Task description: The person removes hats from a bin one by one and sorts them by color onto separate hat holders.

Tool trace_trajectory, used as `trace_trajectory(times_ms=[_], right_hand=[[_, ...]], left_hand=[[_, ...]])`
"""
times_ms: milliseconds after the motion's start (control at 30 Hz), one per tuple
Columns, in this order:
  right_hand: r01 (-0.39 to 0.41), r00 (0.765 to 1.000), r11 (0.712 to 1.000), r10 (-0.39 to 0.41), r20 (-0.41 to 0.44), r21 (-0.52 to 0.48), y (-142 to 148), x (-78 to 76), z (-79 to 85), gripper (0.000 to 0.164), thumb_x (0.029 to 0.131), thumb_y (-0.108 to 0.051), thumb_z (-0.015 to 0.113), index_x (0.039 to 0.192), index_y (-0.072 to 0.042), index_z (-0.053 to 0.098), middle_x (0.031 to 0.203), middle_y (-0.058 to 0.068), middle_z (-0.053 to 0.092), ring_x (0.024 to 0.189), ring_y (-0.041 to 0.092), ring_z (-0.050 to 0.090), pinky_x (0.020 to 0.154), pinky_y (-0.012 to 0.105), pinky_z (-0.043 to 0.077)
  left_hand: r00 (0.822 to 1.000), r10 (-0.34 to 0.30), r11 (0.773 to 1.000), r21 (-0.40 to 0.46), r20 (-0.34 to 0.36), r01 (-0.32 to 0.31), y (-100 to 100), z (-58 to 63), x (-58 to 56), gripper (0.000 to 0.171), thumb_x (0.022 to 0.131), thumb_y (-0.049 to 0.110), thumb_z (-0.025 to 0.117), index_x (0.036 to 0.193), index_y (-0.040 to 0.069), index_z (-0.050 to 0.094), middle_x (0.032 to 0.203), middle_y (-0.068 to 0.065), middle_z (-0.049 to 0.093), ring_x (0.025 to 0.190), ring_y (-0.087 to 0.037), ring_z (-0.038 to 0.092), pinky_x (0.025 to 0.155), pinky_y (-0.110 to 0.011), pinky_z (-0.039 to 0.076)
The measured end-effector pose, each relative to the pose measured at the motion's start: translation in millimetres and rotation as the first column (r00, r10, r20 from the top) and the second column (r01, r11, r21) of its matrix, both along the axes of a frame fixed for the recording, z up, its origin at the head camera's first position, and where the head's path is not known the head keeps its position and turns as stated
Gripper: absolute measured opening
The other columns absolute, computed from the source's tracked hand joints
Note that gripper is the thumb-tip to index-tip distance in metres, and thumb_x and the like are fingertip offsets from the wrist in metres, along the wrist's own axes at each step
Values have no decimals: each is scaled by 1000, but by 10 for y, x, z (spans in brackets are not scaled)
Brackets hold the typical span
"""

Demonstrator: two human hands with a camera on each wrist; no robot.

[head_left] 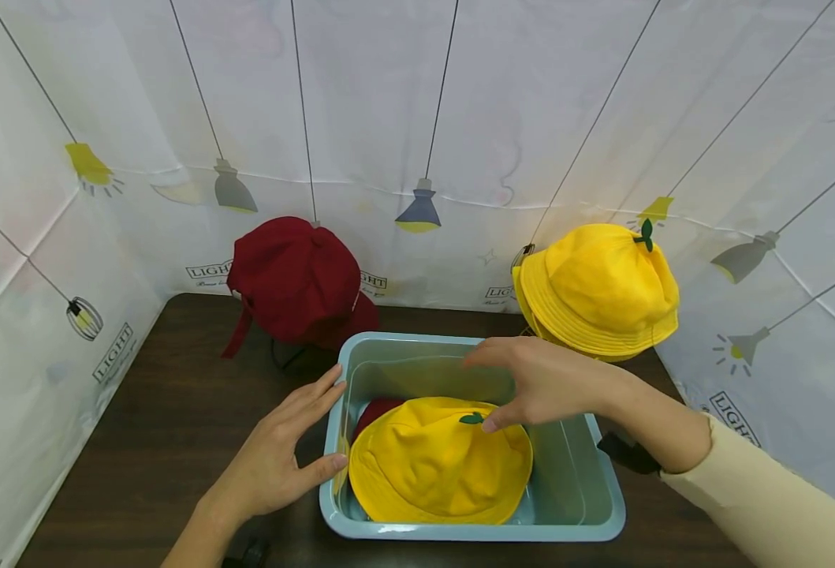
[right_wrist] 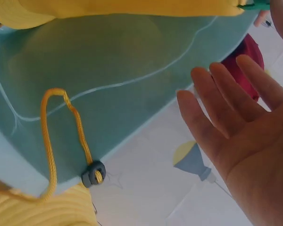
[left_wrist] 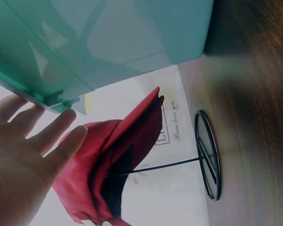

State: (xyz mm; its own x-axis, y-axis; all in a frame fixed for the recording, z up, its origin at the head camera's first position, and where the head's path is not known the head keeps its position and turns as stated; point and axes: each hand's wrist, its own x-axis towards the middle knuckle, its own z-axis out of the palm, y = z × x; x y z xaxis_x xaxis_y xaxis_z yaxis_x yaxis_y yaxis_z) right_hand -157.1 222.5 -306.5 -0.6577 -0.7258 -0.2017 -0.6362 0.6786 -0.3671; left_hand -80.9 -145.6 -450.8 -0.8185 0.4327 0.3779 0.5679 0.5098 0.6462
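Observation:
A pale blue plastic bin (head_left: 474, 532) holds a yellow bucket hat (head_left: 438, 473) with a small green leaf (head_left: 470, 418) on its crown. Part of a dark red item (head_left: 376, 410) shows beneath that hat, mostly hidden. My left hand (head_left: 275, 461) rests its extended fingers and thumb along the bin's left rim. Over the bin, my right hand (head_left: 541, 379) hovers with its fingers spread and nothing in them; its thumb is near the leaf. In the right wrist view, the fingers (right_wrist: 221, 99) are loosely extended.
A dark red cap (head_left: 292, 280) sits on a black wire stand (left_wrist: 210, 155) behind the bin at left. Another yellow bucket hat (head_left: 594, 288) stands back right. A yellow cord (right_wrist: 51, 141) with a dark toggle (right_wrist: 93, 174) hangs before the bin. Printed sheeting surrounds the dark wooden table (head_left: 176, 410).

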Motion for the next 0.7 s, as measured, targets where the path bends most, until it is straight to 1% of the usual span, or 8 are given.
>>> trace_trajectory(times_ms=[100,300,400,500,567,633,700], right_hand=[[-22,998,1000,23,51,-17,-35,-30,-43,69,83,-44,88,139,-10,66,141,3,64,126,27,62,104,51,52],[-36,986,999,41,163,-32,-60,-91,-132,58,84,-38,89,131,-12,70,125,-1,70,106,21,67,90,39,57],[-37,972,999,43,231,-27,-93,-118,-166,43,85,-30,89,122,-15,73,114,-8,72,99,15,66,88,36,58],[-60,956,998,66,285,-29,-144,-133,-206,26,87,-19,87,110,-18,74,98,-12,70,88,9,64,82,33,58],[-84,950,996,93,298,-42,-175,-137,-231,21,88,-13,85,103,-19,73,91,-13,67,80,7,61,77,29,57],[-106,949,993,119,292,-59,-189,-134,-250,19,88,-9,84,99,-18,72,86,-12,64,74,7,57,71,27,55],[-110,950,991,126,285,-70,-191,-130,-260,19,88,-8,84,97,-18,71,83,-11,62,71,6,54,67,25,52]], left_hand=[[1000,-2,1000,0,5,2,-1,11,-5,78,92,32,77,161,16,45,171,3,31,146,-30,45,106,-68,44],[1000,-4,1000,-6,3,4,0,0,-7,78,92,32,78,161,17,44,171,3,31,145,-30,45,105,-68,46],[1000,-2,1000,-5,6,2,0,-3,-11,78,92,33,77,161,17,44,171,3,31,145,-29,45,105,-68,46],[1000,3,1000,-2,10,-3,-3,-1,-10,78,92,32,78,161,17,44,171,4,31,145,-30,45,105,-68,46],[1000,3,1000,2,10,-3,-6,0,-10,78,91,31,78,161,16,45,171,3,32,145,-30,45,105,-68,46],[1000,-4,1000,5,5,4,-6,1,-14,78,91,30,78,160,15,45,170,2,32,145,-31,45,105,-68,46],[1000,-10,1000,5,-1,10,-4,1,-19,78,92,31,78,160,15,45,170,1,32,145,-31,45,104,-68,46]])
